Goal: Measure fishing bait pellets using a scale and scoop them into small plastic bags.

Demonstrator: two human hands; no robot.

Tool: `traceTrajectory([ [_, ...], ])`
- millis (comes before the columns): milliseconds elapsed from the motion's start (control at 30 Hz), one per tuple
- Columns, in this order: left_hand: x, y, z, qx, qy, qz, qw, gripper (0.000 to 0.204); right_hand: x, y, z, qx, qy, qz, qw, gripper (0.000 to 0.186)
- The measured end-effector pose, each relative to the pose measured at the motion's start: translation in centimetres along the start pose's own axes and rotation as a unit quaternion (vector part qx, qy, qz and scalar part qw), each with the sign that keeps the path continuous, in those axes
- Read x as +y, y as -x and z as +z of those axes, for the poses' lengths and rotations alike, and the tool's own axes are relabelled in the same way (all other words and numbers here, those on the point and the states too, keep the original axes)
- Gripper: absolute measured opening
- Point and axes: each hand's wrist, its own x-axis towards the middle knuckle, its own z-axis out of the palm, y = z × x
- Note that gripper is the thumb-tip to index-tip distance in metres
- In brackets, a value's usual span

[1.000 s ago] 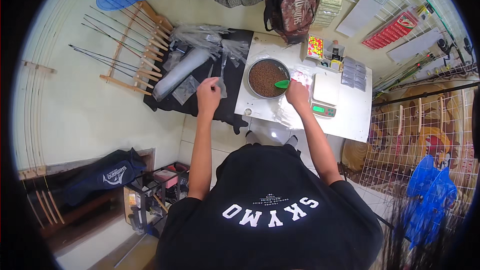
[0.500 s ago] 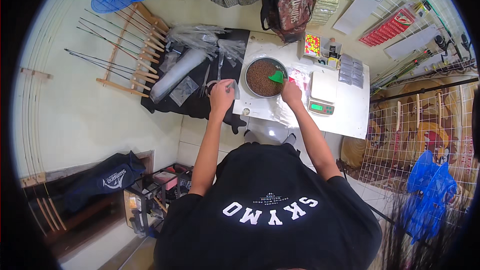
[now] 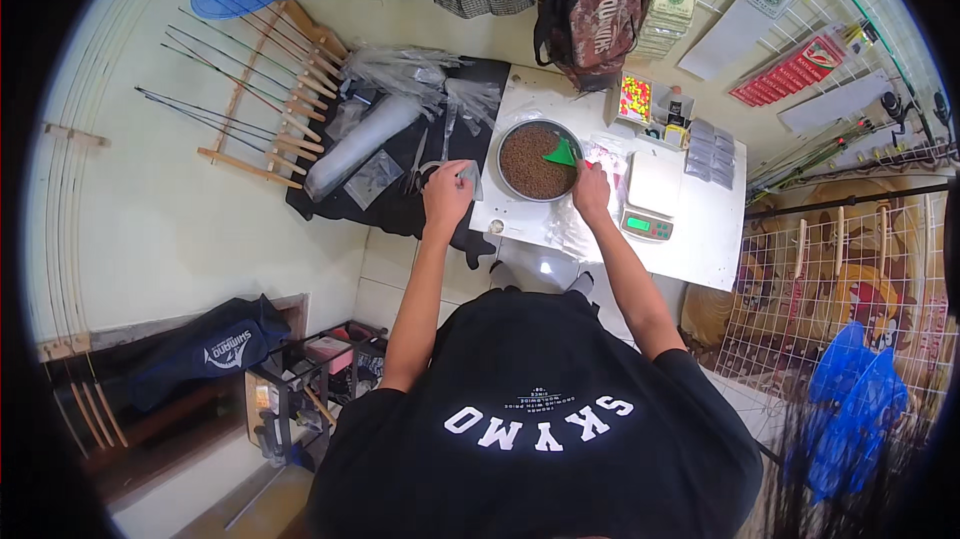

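My left hand [image 3: 446, 194] is closed on a small clear plastic bag [image 3: 471, 179] at the left side of the white table [image 3: 700, 239], beside a pair of scissors [image 3: 418, 177] on the black cloth. My right hand [image 3: 591, 189] grips the green scoop [image 3: 560, 152], whose blade rests in brown pellets in a round metal bowl [image 3: 528, 169]. A white digital scale [image 3: 650, 194] stands just right of that hand, with thin plastic packaging [image 3: 575, 229] lying under and near it.
A roll of clear plastic [image 3: 350, 144] and loose bags cover the black cloth [image 3: 310, 214]. Small grey packs [image 3: 710, 154] and a box of bright beads [image 3: 635, 99] sit at the table's back. A wooden rod rack [image 3: 300, 84], backpack [image 3: 590, 14] and wire grid [image 3: 830, 269] surround the work area.
My left hand has moved right toward the bowl, now with a plastic bag in its fingers. The scoop's blade has turned and sits higher in the pellets, my right hand still on it.
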Motion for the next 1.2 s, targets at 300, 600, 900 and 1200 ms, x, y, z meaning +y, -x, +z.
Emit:
traceTrajectory([
  [300,-0.9,-0.5,0.6,0.011,0.032,0.015,0.999,0.032,-0.1,-1.0,0.8,0.032,-0.116,-0.023,0.992,0.028],
  [600,-1.0,-0.4,2.6,-0.036,0.024,0.015,0.999,0.033,-0.9,0.9,0.4,0.060,-0.088,-0.060,0.993,0.027],
  [900,-1.3,-1.7,3.8,-0.044,0.089,0.029,0.995,0.036,-2.3,1.3,0.2,0.039,-0.168,-0.022,0.985,0.026],
  [1200,-0.3,-2.6,5.1,-0.051,0.122,0.041,0.990,0.038,-0.7,2.7,0.2,0.106,-0.303,-0.063,0.945,0.028],
])
